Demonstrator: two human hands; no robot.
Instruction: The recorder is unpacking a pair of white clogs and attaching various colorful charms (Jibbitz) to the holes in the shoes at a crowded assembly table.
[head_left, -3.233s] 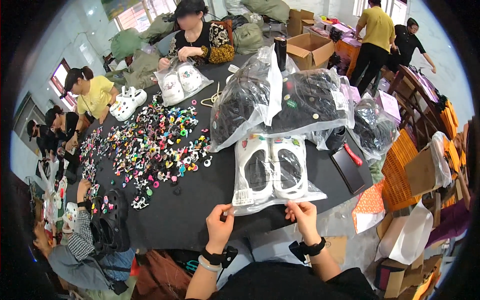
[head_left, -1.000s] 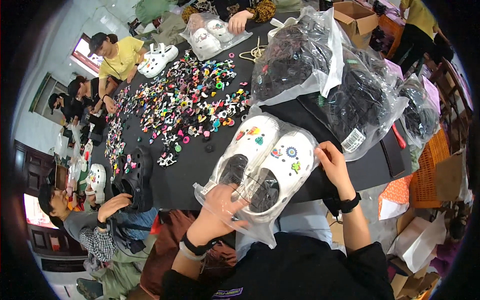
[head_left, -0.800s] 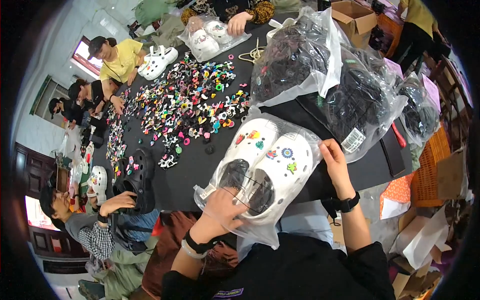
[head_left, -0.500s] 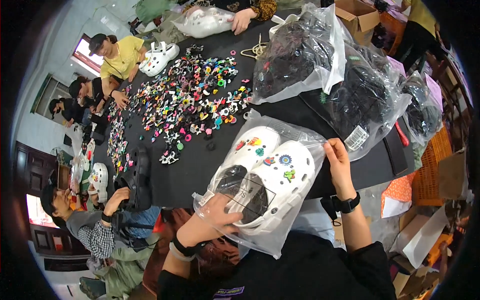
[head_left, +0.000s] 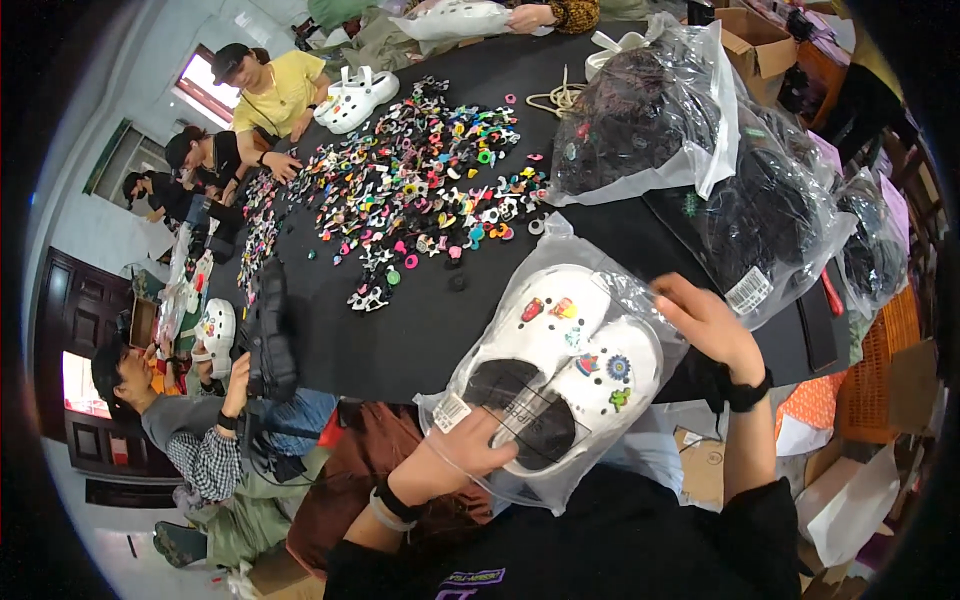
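Close in, a clear bag [head_left: 545, 350] with a pair of white clogs [head_left: 595, 400] inside sits at the counter's near edge, before the person's body. The long axis runs slantwise, heels at lower left, toes pointing away and to the right. Both clogs are dotted with holes, dark inside, and decorated with red, orange, blue and green charms; the film is wrinkled, with dark print and a white label. The left hand [head_left: 465, 455] grasps the heel end; the right hand [head_left: 710, 320] has bent fingers at the bag's right edge, though whether they pinch it I cannot tell. Beyond, on the dark counter [head_left: 370, 350], lie a colourful charm heap [head_left: 420, 180] and bagged dark shoes [head_left: 640, 120].
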